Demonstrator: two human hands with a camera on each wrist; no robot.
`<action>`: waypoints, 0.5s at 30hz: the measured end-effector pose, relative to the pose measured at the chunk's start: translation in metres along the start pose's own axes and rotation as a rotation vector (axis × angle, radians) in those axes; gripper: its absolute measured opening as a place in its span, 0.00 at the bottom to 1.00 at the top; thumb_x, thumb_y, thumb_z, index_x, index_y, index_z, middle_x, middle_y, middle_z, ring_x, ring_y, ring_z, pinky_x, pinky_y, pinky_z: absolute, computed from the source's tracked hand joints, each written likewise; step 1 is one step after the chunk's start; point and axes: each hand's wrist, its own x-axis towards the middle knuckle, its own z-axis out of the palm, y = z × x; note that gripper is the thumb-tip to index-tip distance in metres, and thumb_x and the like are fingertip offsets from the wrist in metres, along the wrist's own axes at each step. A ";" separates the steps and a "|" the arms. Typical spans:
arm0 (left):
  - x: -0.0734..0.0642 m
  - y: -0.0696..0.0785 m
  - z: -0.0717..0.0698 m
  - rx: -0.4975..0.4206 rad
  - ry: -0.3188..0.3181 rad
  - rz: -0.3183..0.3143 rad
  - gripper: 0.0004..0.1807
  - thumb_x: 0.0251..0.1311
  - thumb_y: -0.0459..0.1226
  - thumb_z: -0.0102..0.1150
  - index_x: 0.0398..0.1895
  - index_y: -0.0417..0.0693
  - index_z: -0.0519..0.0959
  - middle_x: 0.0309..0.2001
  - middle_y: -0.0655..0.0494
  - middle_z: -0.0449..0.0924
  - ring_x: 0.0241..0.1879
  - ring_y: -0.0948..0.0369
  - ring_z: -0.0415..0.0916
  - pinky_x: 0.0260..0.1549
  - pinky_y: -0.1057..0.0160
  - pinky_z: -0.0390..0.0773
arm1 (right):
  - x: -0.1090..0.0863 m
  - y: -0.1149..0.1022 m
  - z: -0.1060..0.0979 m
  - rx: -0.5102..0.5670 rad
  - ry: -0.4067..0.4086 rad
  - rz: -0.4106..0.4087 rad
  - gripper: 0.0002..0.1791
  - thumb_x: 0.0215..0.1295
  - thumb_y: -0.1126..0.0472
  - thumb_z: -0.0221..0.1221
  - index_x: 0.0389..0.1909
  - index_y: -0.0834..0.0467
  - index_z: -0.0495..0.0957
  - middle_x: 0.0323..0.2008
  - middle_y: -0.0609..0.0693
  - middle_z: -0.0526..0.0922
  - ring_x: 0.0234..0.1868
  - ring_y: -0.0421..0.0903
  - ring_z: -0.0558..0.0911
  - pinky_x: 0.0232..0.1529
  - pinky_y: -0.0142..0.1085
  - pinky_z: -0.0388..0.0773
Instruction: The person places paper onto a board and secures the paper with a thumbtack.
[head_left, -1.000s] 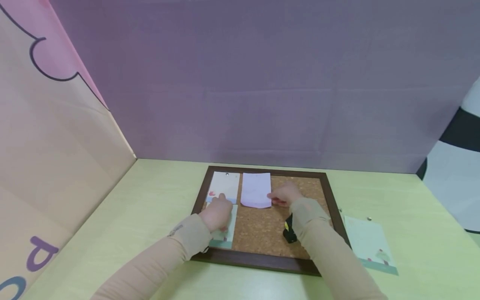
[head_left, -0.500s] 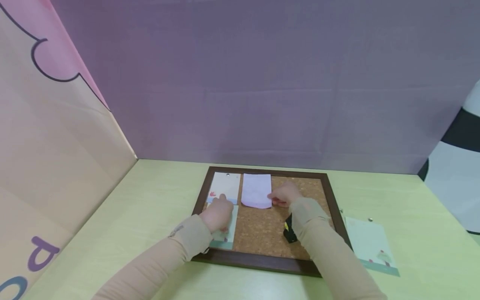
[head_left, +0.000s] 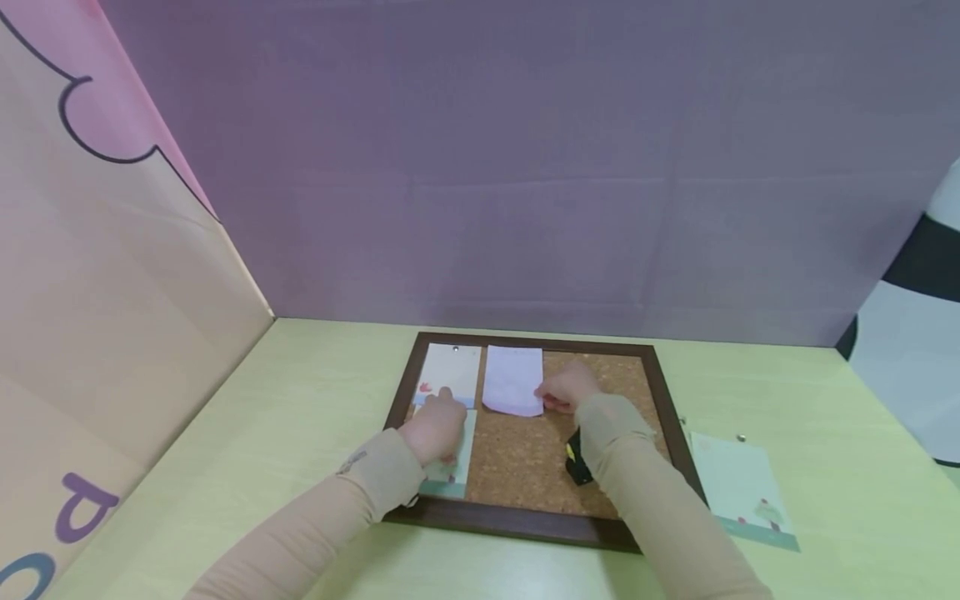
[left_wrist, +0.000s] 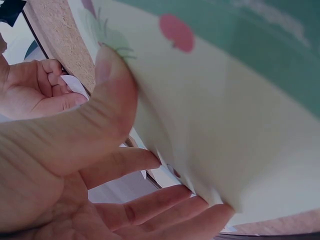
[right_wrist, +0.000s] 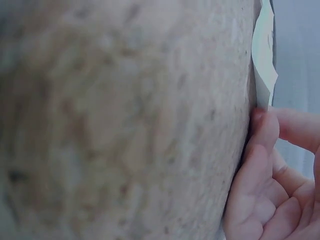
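We find the right hand pinching the lilac sheet near its lower right corner, over the cork board; the left hand, fingers extended, rests on the green-edged card; we judge the sheet's curled bottom wants easing flat without tugging.

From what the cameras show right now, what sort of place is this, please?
Perhaps a booth or screened-off work corner: a pale table meets a purple backdrop, a panel with printed letters closes its left side, and a framed cork board bearing paper sheets lies on the table.
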 end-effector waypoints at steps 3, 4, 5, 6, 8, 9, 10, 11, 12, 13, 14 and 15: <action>0.001 0.000 0.000 0.002 0.002 -0.001 0.20 0.32 0.28 0.76 0.32 0.35 0.78 0.37 0.42 0.70 0.37 0.48 0.73 0.36 0.54 0.80 | 0.000 0.000 0.000 -0.057 0.011 -0.019 0.04 0.50 0.69 0.64 0.21 0.64 0.78 0.10 0.46 0.73 0.12 0.37 0.71 0.15 0.25 0.72; 0.001 0.000 0.000 0.003 0.002 -0.002 0.20 0.32 0.28 0.76 0.32 0.35 0.78 0.37 0.42 0.70 0.37 0.48 0.73 0.36 0.54 0.80 | 0.001 0.000 0.000 -0.073 0.014 -0.025 0.05 0.50 0.68 0.64 0.20 0.64 0.79 0.09 0.46 0.73 0.11 0.37 0.71 0.15 0.25 0.72; 0.001 0.000 0.000 0.004 0.002 -0.002 0.20 0.31 0.28 0.76 0.32 0.36 0.78 0.37 0.42 0.70 0.37 0.48 0.73 0.36 0.54 0.80 | 0.000 0.000 0.000 -0.098 0.017 -0.036 0.05 0.49 0.68 0.64 0.18 0.63 0.79 0.09 0.45 0.73 0.11 0.37 0.71 0.15 0.25 0.72; 0.002 -0.001 0.000 0.006 0.002 -0.002 0.20 0.31 0.28 0.76 0.32 0.36 0.78 0.37 0.42 0.70 0.37 0.49 0.73 0.36 0.54 0.80 | 0.000 -0.001 0.000 -0.116 0.019 -0.045 0.06 0.49 0.68 0.64 0.17 0.62 0.79 0.08 0.45 0.73 0.10 0.36 0.71 0.15 0.25 0.72; 0.002 -0.001 0.000 0.010 0.003 -0.003 0.20 0.32 0.28 0.75 0.33 0.36 0.79 0.37 0.42 0.70 0.37 0.49 0.73 0.36 0.54 0.80 | 0.000 -0.001 -0.001 -0.151 0.020 -0.073 0.08 0.49 0.68 0.64 0.14 0.61 0.78 0.07 0.45 0.73 0.10 0.36 0.70 0.14 0.24 0.71; 0.002 -0.001 0.000 0.008 0.003 -0.004 0.20 0.32 0.28 0.75 0.33 0.36 0.79 0.37 0.42 0.70 0.37 0.49 0.73 0.36 0.54 0.80 | -0.001 -0.002 -0.001 -0.168 0.022 -0.084 0.09 0.49 0.68 0.64 0.14 0.60 0.77 0.07 0.44 0.73 0.09 0.36 0.70 0.14 0.24 0.70; 0.003 -0.001 0.001 0.010 0.002 -0.004 0.20 0.32 0.28 0.75 0.33 0.36 0.78 0.37 0.42 0.70 0.37 0.49 0.73 0.36 0.54 0.80 | -0.001 -0.002 -0.001 -0.182 0.024 -0.096 0.10 0.49 0.67 0.64 0.13 0.60 0.77 0.07 0.44 0.73 0.09 0.36 0.70 0.14 0.24 0.70; 0.003 -0.001 0.001 0.010 0.004 -0.003 0.20 0.32 0.28 0.75 0.33 0.36 0.78 0.37 0.42 0.70 0.37 0.49 0.73 0.36 0.54 0.80 | -0.001 -0.002 -0.002 -0.198 0.026 -0.109 0.10 0.49 0.67 0.64 0.13 0.60 0.77 0.07 0.44 0.73 0.09 0.36 0.70 0.14 0.24 0.69; 0.003 -0.001 0.001 0.009 0.005 -0.002 0.20 0.32 0.27 0.75 0.33 0.36 0.78 0.37 0.42 0.70 0.37 0.49 0.73 0.35 0.55 0.80 | -0.002 -0.002 -0.002 -0.205 0.030 -0.118 0.10 0.49 0.67 0.64 0.13 0.60 0.77 0.07 0.44 0.73 0.09 0.36 0.69 0.14 0.24 0.69; 0.003 -0.002 0.001 0.006 0.007 -0.001 0.19 0.32 0.27 0.75 0.32 0.36 0.78 0.37 0.42 0.69 0.37 0.49 0.72 0.35 0.55 0.80 | -0.002 -0.002 -0.002 -0.216 0.035 -0.125 0.10 0.49 0.66 0.65 0.14 0.60 0.77 0.07 0.44 0.73 0.09 0.36 0.69 0.15 0.24 0.69; 0.003 -0.002 0.001 0.006 0.009 0.001 0.19 0.32 0.27 0.75 0.32 0.36 0.78 0.36 0.42 0.69 0.37 0.49 0.72 0.35 0.55 0.80 | -0.003 -0.002 -0.001 -0.225 0.041 -0.127 0.09 0.49 0.66 0.65 0.15 0.60 0.77 0.08 0.44 0.73 0.09 0.36 0.70 0.15 0.24 0.69; 0.002 -0.002 0.000 0.006 0.013 0.003 0.19 0.32 0.27 0.75 0.32 0.36 0.78 0.36 0.42 0.69 0.36 0.49 0.72 0.34 0.55 0.80 | -0.003 -0.003 -0.001 -0.239 0.050 -0.128 0.08 0.49 0.65 0.65 0.16 0.61 0.77 0.08 0.45 0.74 0.10 0.37 0.70 0.16 0.25 0.69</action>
